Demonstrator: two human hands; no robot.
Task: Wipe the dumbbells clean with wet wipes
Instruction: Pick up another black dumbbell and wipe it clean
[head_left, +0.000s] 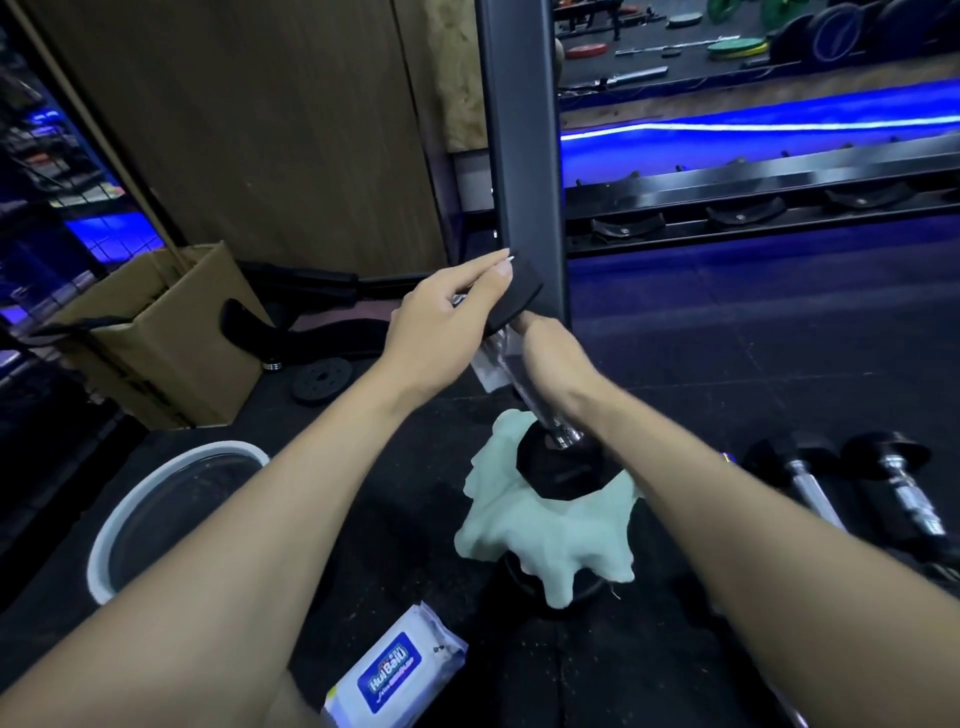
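Dumbbell: a dumbbell (524, 358) is stood on end at the middle of the view, tilted, its lower black head set on a pale green cloth (524, 535) on the floor; its chrome handle rises toward 12 o'clock to the upper black head.
Left hand: the left hand (441, 322) is laid on the upper head from 9 o'clock; the grip is curled round that head, thumb and fingertips pressed to its rim.
Right hand: the right hand (550, 364) is wrapped round the chrome handle just below the upper head; the grip is closed on the handle, and a pale wipe (485, 366) is seen poking out beside it at 9 o'clock. Whether the wipe is pinched under the fingers cannot be told.
Wet wipes: a pack of wet wipes (389, 670) with a blue label is laid flat on the floor at 6 o'clock, well apart from the cloth.
Other dumbbells: two more dumbbells (852, 483) are laid side by side on the floor at 4 o'clock.
Basin: a round white-rimmed basin (104, 540) is set on the floor at 8 o'clock.
Box: a cardboard box (171, 332) is placed at 10 o'clock, with a small black weight plate (322, 379) flat beside it.
Rack: a dark upright post (524, 156) is seen behind the hands at 12 o'clock.
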